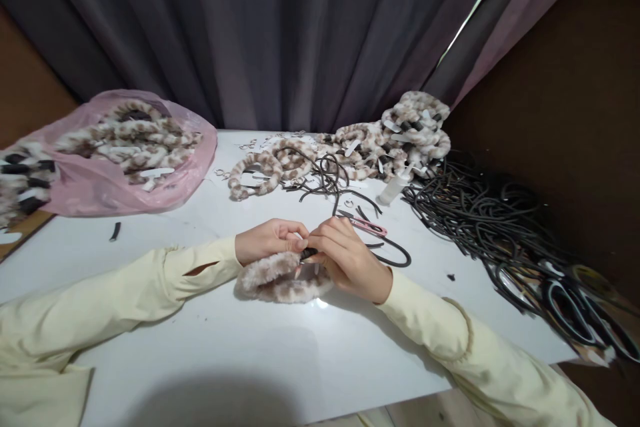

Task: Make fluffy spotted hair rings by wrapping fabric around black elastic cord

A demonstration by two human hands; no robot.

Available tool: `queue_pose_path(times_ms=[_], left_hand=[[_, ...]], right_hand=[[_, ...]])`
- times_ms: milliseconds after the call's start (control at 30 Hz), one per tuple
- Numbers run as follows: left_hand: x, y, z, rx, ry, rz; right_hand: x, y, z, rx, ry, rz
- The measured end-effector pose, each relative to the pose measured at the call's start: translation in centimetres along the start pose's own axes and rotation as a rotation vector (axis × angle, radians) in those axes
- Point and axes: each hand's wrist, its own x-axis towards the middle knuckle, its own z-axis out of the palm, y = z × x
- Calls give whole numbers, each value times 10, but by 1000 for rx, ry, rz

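Note:
Both my hands meet at the dark band of a fluffy white-and-brown ring, which rests near the middle of the white table. My left hand is closed on the ring's upper side, with thumb and fingertips pinched by the dark band. From the right, my right hand grips the same place, fingers curled over the band. Whatever small piece lies between the fingertips is mostly hidden. Just behind my right hand lie pink-handled snips and a curved length of black cord.
A pink plastic bag holding fluffy rings stands at the left. More fluffy rings are piled at the back right, beside a clear bottle. A large heap of black cords covers the right side. One short black piece lies at left.

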Motion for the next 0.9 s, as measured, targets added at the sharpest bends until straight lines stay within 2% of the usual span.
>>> queue_pose_path(times_ms=[67, 133, 233, 300, 467, 633, 800, 900], left_hand=[[-3, 6, 4, 57, 53, -47], [-6, 11, 10, 175, 180, -71], [-13, 18, 21, 376, 417, 5], [-18, 21, 26, 445, 479, 43], [-28, 35, 34, 503, 379, -23], [-33, 50, 33, 495, 252, -85], [-32, 47, 29, 513, 147, -48], [-30, 41, 29, 480, 179, -22]], right_hand=[[-1, -1, 1, -65, 22, -17], [-2, -2, 2, -137, 52, -33], [-2, -3, 2, -197, 84, -41], [-2, -4, 2, -205, 104, -35], [-1, -5, 0, -181, 176, 4], [-1, -5, -2, -193, 158, -40], [-1, -4, -3, -267, 139, -64], [-1, -4, -2, -292, 103, -29]])
